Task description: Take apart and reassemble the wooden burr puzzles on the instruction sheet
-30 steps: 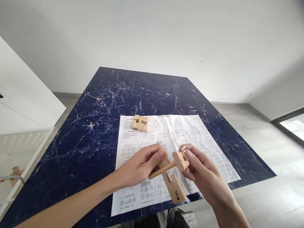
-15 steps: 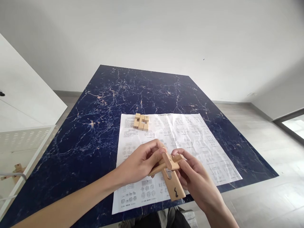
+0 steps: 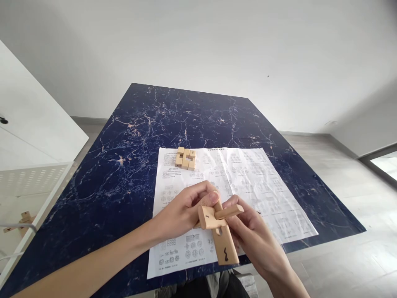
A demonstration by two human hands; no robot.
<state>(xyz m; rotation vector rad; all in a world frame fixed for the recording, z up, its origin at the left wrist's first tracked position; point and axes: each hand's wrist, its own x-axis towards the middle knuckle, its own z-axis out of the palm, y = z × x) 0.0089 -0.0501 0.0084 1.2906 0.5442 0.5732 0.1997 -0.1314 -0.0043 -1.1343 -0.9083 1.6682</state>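
Observation:
Between my two hands, over the near part of a printed sheet, is an interlocking wooden puzzle (image 3: 226, 244) made of several flat pieces. One piece points down toward me and bears a black mark like a 2; another (image 3: 207, 217) carries a short stroke like a 1. My left hand (image 3: 192, 209) is closed on the puzzle's left side, thumb on top. My right hand (image 3: 249, 225) grips it from the right, thumb and fingers around the crossing pieces. The fingertips behind the wood are partly hidden.
The creased instruction sheet (image 3: 173, 186) lies on a dark blue marbled table (image 3: 192, 116). Several small notched wooden blocks (image 3: 185, 159) stand together on its upper left. Lower left, beside the table, a white rack (image 3: 52, 198) has another wooden puzzle (image 3: 25, 221) near it.
The piece marked 1 has turned and shifted left, showing its flat face. The crossing piece on the right now sticks out further. Both hands have kept their hold.

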